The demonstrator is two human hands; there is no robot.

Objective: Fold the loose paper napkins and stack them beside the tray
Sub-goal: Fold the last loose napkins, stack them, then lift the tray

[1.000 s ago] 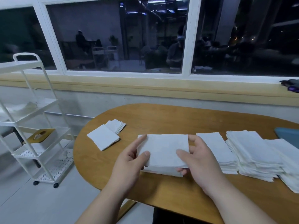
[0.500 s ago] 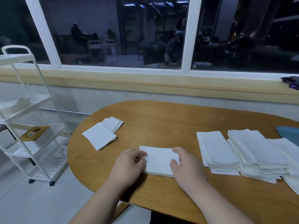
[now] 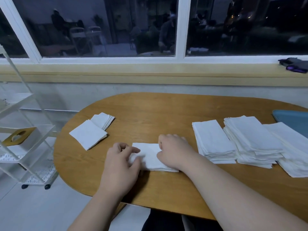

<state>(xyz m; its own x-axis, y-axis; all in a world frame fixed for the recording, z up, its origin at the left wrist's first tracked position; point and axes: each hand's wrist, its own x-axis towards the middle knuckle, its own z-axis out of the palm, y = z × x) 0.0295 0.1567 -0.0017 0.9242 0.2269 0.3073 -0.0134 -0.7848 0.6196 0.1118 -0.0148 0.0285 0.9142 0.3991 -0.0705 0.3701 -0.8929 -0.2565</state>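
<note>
White paper napkin [image 3: 150,157] lies on the wooden table [image 3: 150,114], well left of the teal tray [image 3: 294,121]. Our left hand [image 3: 120,165] pinches its left edge, our right hand [image 3: 174,150] clamps its right side, apparently creasing the fold.

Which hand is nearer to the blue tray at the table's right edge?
Right. The right hand is on the napkin, at its right side, well left of the blue tray; the left hand holds its left edge, farther away.
</note>
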